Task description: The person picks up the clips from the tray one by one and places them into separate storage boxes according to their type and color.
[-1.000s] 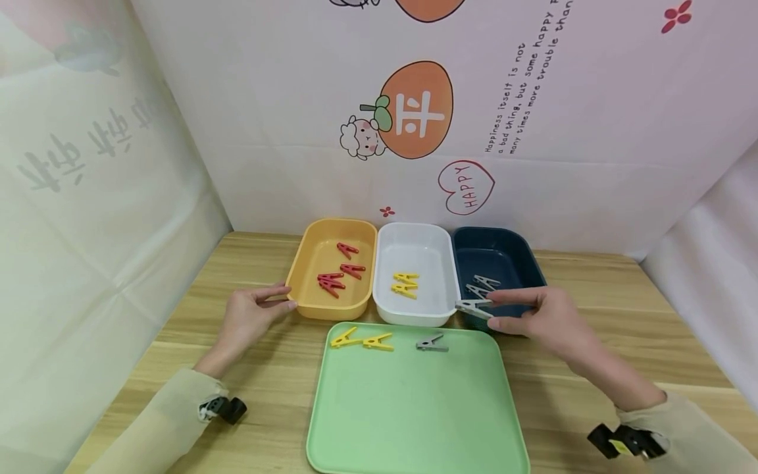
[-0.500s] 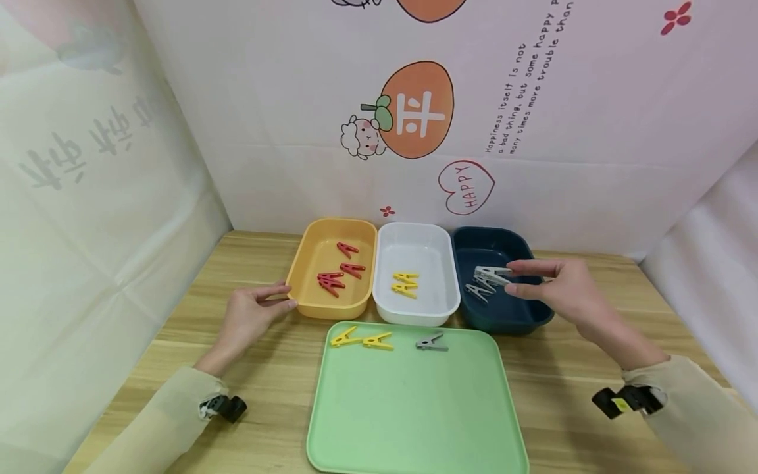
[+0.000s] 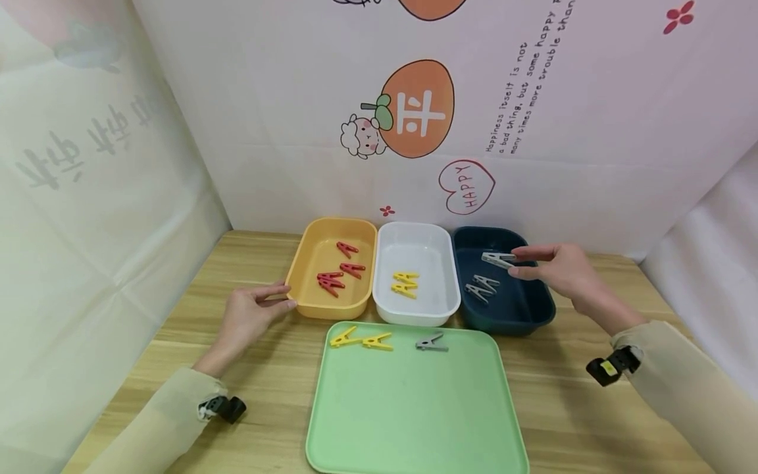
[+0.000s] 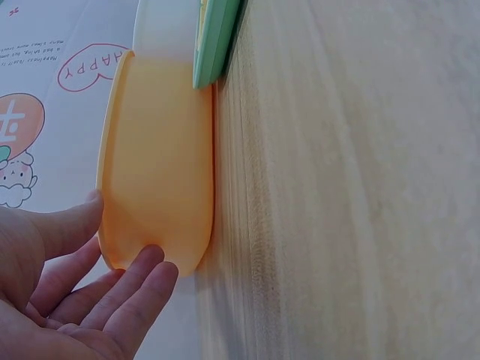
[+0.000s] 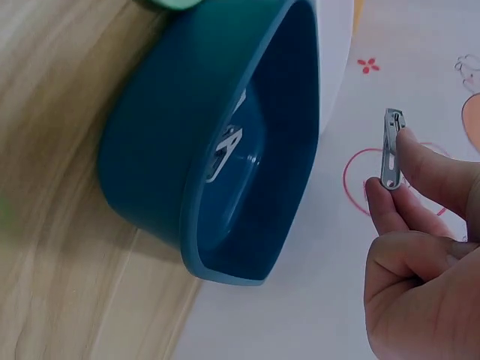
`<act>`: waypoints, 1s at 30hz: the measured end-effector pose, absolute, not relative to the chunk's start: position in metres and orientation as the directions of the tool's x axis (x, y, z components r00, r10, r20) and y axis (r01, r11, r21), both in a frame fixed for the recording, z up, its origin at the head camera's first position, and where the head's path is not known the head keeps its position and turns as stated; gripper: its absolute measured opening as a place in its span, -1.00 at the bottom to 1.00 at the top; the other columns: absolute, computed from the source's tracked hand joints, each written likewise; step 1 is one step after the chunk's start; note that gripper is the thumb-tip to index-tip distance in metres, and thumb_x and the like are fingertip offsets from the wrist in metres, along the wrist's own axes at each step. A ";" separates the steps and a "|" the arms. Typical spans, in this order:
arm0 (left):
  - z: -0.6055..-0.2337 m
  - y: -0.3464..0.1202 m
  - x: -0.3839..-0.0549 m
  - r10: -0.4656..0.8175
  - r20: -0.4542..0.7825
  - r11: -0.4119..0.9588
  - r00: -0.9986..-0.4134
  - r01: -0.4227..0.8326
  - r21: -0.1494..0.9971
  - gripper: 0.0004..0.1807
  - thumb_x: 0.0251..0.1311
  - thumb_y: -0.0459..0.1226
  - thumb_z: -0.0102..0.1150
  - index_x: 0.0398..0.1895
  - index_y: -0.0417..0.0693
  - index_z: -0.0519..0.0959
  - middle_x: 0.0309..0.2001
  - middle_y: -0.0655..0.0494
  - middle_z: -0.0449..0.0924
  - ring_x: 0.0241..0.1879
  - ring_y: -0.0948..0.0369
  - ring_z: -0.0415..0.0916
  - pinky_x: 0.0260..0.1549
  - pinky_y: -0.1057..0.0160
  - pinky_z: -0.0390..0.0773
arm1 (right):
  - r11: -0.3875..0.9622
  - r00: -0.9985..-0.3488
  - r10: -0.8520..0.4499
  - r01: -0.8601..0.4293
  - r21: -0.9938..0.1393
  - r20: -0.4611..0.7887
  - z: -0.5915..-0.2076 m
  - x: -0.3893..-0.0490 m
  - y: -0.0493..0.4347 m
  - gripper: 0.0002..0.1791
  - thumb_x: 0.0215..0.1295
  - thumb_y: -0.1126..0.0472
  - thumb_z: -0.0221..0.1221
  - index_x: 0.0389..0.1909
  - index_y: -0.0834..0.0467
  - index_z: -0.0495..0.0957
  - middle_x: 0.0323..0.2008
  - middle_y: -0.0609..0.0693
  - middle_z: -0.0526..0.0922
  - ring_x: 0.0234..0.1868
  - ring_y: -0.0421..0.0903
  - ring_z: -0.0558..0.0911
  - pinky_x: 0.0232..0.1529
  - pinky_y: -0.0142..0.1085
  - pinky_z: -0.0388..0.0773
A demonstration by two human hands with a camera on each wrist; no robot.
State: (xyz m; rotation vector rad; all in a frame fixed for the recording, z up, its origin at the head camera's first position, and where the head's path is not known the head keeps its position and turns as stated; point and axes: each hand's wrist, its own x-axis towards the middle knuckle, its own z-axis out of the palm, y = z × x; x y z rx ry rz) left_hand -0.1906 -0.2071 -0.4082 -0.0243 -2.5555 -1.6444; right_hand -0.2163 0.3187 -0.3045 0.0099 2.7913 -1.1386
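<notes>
My right hand (image 3: 565, 276) pinches a grey clothespin (image 3: 497, 259) between thumb and fingers, over the dark blue bin (image 3: 533, 309). In the right wrist view the pinched clothespin (image 5: 388, 154) is seen edge-on, apart from the bin's rim. Two more grey clothespins (image 3: 482, 288) lie inside that bin. My left hand (image 3: 251, 322) rests its fingertips against the near left corner of the yellow-orange bin (image 3: 331, 309). In the left wrist view its fingers (image 4: 135, 289) are loosely extended along that bin's outer wall. Several red clothespins (image 3: 331, 282) lie in the yellow-orange bin.
Between the two coloured bins stands a white bin (image 3: 414, 316) with yellow clothespins (image 3: 405, 284). In front lies a green tray (image 3: 414, 408), bearing two yellow clothespins (image 3: 361, 339) and one grey clothespin (image 3: 432, 342) along its far edge. A printed cloth (image 3: 284, 118) hangs behind the bins.
My right hand has carried the grey clothespin from the blue bin's near left rim back and to the right, over the bin's far part. The left hand has stayed at the yellow-orange bin.
</notes>
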 end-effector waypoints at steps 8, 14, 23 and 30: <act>-0.405 -0.208 -0.191 -0.035 0.116 0.423 -0.993 0.090 0.902 -0.58 0.23 -0.29 0.55 0.11 -0.29 0.73 0.27 -0.17 0.61 0.04 -0.08 0.73 -0.17 0.35 0.73 | 0.724 -0.990 -0.033 0.072 -0.686 -0.139 -0.310 -0.235 0.321 -0.34 0.41 0.05 0.40 0.41 0.28 0.52 0.44 0.36 0.42 0.52 0.38 0.23 0.43 0.35 0.25; -0.406 -0.208 -0.190 -0.034 0.100 0.412 -0.994 0.077 0.908 -0.57 0.22 -0.28 0.56 0.11 -0.30 0.72 0.28 -0.17 0.60 0.04 -0.09 0.73 -0.16 0.35 0.73 | 0.731 -0.988 -0.037 0.074 -0.679 -0.147 -0.321 -0.248 0.325 -0.39 0.43 0.11 0.38 0.39 0.31 0.52 0.34 0.37 0.53 0.49 0.39 0.26 0.42 0.36 0.25; -0.408 -0.208 -0.192 -0.037 0.100 0.411 -0.994 0.076 0.908 -0.57 0.21 -0.28 0.56 0.11 -0.29 0.72 0.27 -0.17 0.61 0.03 -0.08 0.74 -0.17 0.37 0.72 | 0.736 -0.984 -0.046 0.082 -0.672 -0.171 -0.330 -0.267 0.331 -0.39 0.43 0.15 0.38 0.38 0.36 0.50 0.34 0.43 0.50 0.46 0.41 0.28 0.42 0.38 0.23; -0.408 -0.209 -0.192 -0.038 0.104 0.421 -0.994 0.078 0.904 -0.57 0.22 -0.29 0.56 0.11 -0.29 0.72 0.27 -0.17 0.61 0.03 -0.09 0.73 -0.17 0.35 0.73 | 0.753 -0.984 -0.054 0.073 -0.654 -0.171 -0.332 -0.275 0.330 -0.41 0.44 0.18 0.37 0.36 0.41 0.50 0.32 0.46 0.51 0.41 0.41 0.33 0.43 0.35 0.26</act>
